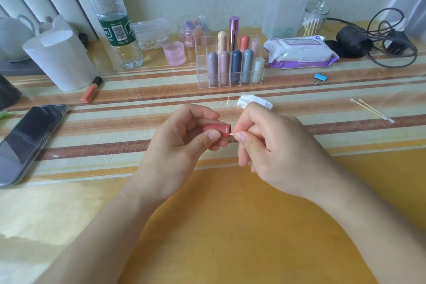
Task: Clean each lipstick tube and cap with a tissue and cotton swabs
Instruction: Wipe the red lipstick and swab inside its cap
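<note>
Counter (230, 226): cloth-covered, striped toward the back. Clear rack (202, 57) stood at the back middle with lipsticks upright in it; taken as the reference.

Phone (30, 143) lay well left of the rack and nearer the person. Both hands were raised over the counter in front of the rack.

Left hand (182, 145): held a red cap (216, 130) on its side, fingers (202, 113) curled over it and thumb under, mouth facing right.

Right hand (276, 145): thumb and forefinger pinched a cotton swab (232, 134). Only a short bit of stick showed. Its tip was at or inside the cap's mouth, hidden.

Tissue (253, 101), crumpled, sat between the rack and the right hand, just behind the knuckles. Could not tell whether it lay loose.

Two spare swabs (371, 110) lay well right of the rack.

Risks, as judged:
- A hard push could bend or snap the thin stick, or leave cotton fibre inside the cap.
- With the tip out of sight, residue could be missed or smeared onto the rim and fingertips.
- The smooth cap could twist out of the light hold and roll across the counter.
</note>
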